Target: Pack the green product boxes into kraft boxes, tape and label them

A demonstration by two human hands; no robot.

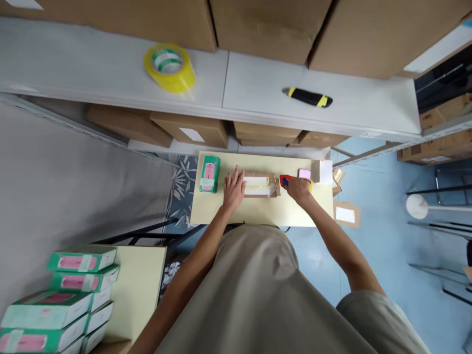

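On the pale yellow table [254, 215] lies a small brown cardboard box [254, 193], with white inside or on top and a shiny strip that looks like clear tape along it. The fingers of my left hand [233, 191] are spread flat over the box's left end. My right hand [299, 189] is closed around a red and blue tape dispenser [283, 180], just right of the box; yellow shows behind the hand. Left of my left hand stands a green box with a pink picture [210, 174]. Beyond my right hand lies a phone-like pink-screened thing [305, 173].
A white box [324, 171] stands at the table's right end. The shelf [254, 81] above holds a yellow tape roll [177, 78], a utility knife [308, 97] and large cartons [269, 29]. Several green boxes [77, 282] are stacked on a lower-left table [138, 275].
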